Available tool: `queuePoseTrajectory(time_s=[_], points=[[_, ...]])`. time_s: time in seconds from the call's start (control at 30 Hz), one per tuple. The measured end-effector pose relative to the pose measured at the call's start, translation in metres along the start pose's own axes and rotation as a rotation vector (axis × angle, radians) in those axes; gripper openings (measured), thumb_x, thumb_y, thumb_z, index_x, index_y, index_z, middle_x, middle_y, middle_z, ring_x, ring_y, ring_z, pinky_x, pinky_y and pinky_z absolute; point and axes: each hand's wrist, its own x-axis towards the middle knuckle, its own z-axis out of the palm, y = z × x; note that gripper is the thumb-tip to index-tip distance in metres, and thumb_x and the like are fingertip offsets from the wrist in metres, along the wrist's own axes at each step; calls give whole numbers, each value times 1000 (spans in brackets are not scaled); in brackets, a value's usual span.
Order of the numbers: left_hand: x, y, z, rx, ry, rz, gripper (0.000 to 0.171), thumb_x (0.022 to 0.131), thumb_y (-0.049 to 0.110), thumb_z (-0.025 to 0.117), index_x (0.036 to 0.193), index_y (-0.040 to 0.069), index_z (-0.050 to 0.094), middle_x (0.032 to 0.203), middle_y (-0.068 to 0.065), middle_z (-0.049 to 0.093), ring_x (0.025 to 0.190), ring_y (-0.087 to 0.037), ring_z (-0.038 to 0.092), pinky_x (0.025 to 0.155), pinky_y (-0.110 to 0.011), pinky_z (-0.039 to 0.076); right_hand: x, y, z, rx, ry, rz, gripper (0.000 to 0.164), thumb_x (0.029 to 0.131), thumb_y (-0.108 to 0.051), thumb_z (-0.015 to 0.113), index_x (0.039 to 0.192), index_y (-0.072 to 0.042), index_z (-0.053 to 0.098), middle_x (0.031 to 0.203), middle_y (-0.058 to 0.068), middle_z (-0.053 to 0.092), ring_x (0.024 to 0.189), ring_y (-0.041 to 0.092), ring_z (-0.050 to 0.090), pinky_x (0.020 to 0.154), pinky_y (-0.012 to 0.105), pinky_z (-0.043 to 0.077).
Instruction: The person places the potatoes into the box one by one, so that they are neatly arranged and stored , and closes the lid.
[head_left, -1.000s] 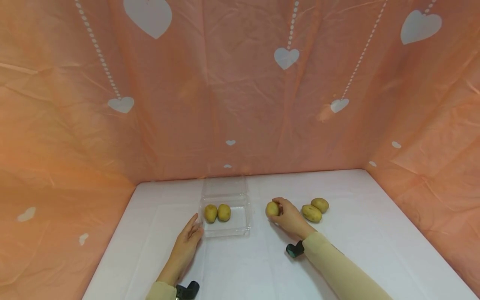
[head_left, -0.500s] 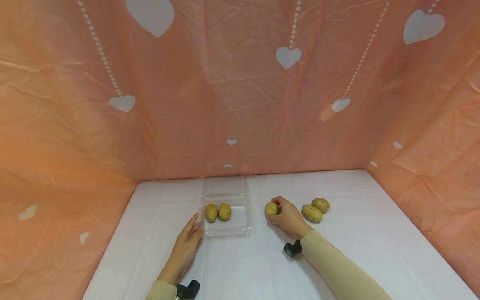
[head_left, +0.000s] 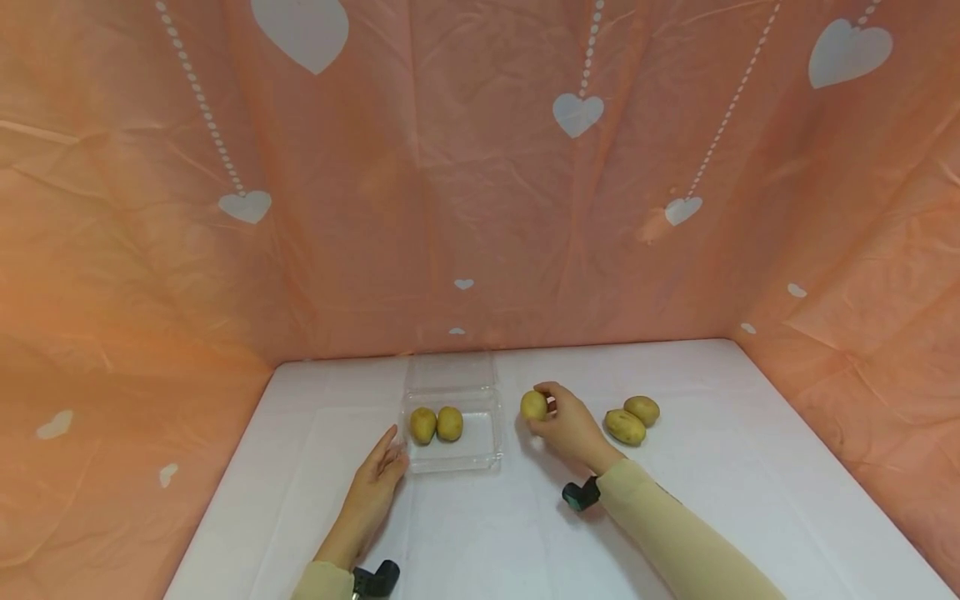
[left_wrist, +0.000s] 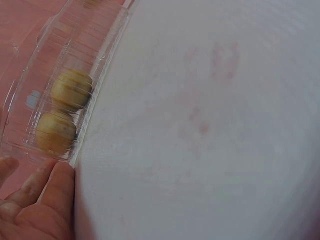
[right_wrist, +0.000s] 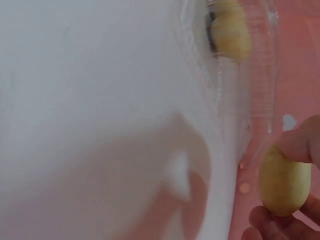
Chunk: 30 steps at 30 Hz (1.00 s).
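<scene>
My right hand [head_left: 564, 421] grips a small yellow potato [head_left: 533, 405] just above the white table, to the right of a clear plastic box [head_left: 452, 457]. The right wrist view shows that potato [right_wrist: 283, 181] pinched between fingers and thumb, with the box [right_wrist: 247, 75] beyond it. Two potatoes [head_left: 436, 424] lie side by side in the box's left half. My left hand [head_left: 378, 477] rests flat on the table, its fingertips [left_wrist: 47, 187] touching the box's near left corner [left_wrist: 60, 155]. Two more potatoes [head_left: 632, 419] lie on the table to the right.
The box's clear lid [head_left: 450, 372] lies open toward the back. Pink cloth with white hearts [head_left: 480, 183] walls in the white table [head_left: 720, 467] at the back and both sides.
My right hand has lifted the potato off the table and carried it a little left toward the box. The left hand has stayed put.
</scene>
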Motion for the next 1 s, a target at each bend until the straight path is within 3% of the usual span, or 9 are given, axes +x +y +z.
queuePoseTrajectory(time_s=[0.2, 0.43, 0.67, 1.0], points=[[0, 0, 0, 11, 2, 4, 60, 101, 22, 53, 154, 18, 26, 146, -25, 39, 135, -33, 37, 108, -47, 34, 1, -12, 1, 35, 25, -60, 56, 77, -13, 78, 127, -2, 56, 116, 10, 60, 92, 22, 59, 79, 37, 51], [-1, 0, 0, 13, 2, -2, 61, 101, 24, 53, 155, 19, 25, 146, -24, 39, 134, -33, 38, 109, -47, 33, 4, -20, 3, 52, 40, -64, 57, 75, -14, 80, 126, -4, 57, 115, 8, 61, 90, 26, 59, 78, 35, 50], [-1, 0, 0, 22, 4, -2, 61, 101, 24, 53, 155, 18, 25, 146, -23, 40, 134, -33, 38, 109, -48, 32, 7, -28, 9, 82, 40, -123, 57, 74, -13, 80, 125, -1, 57, 115, 9, 61, 89, 22, 59, 78, 38, 51], [0, -1, 1, 27, 20, -4, 59, 101, 21, 53, 154, 17, 27, 145, -25, 41, 134, -35, 37, 110, -50, 31, 10, -39, 24, 82, 32, -135, 61, 76, -16, 80, 129, -1, 54, 115, 10, 59, 93, 25, 57, 82, 40, 50]])
